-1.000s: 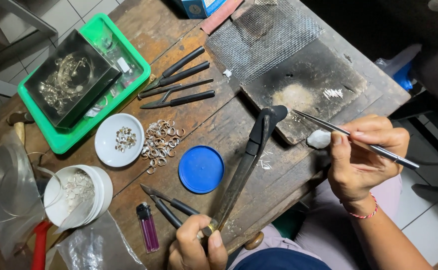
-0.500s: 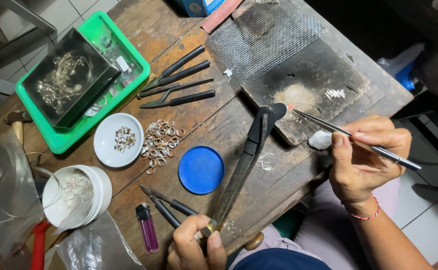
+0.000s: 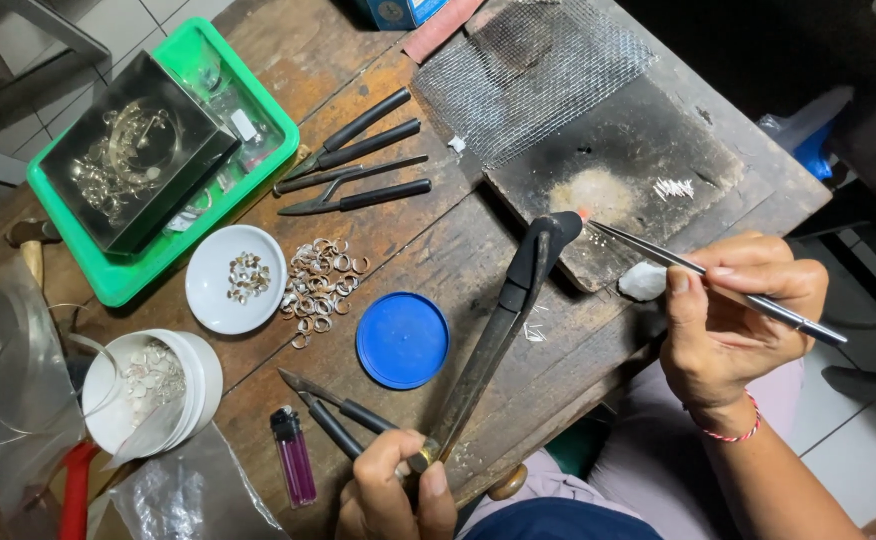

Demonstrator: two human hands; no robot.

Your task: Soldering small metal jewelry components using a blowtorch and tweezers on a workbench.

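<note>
Holding small rings (image 3: 247, 276): white dish (image 3: 208, 300), green tray (image 3: 118, 285).

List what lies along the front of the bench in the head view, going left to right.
White tub of small metal pieces → purple lighter → left hand gripping the long torch handle → white lump → right hand holding tweezers.

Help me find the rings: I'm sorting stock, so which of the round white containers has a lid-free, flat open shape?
The shallow white dish beside the loose pile of rings. The white tub nearer the left hand is deeper, with a clear bag draped over it.
</note>
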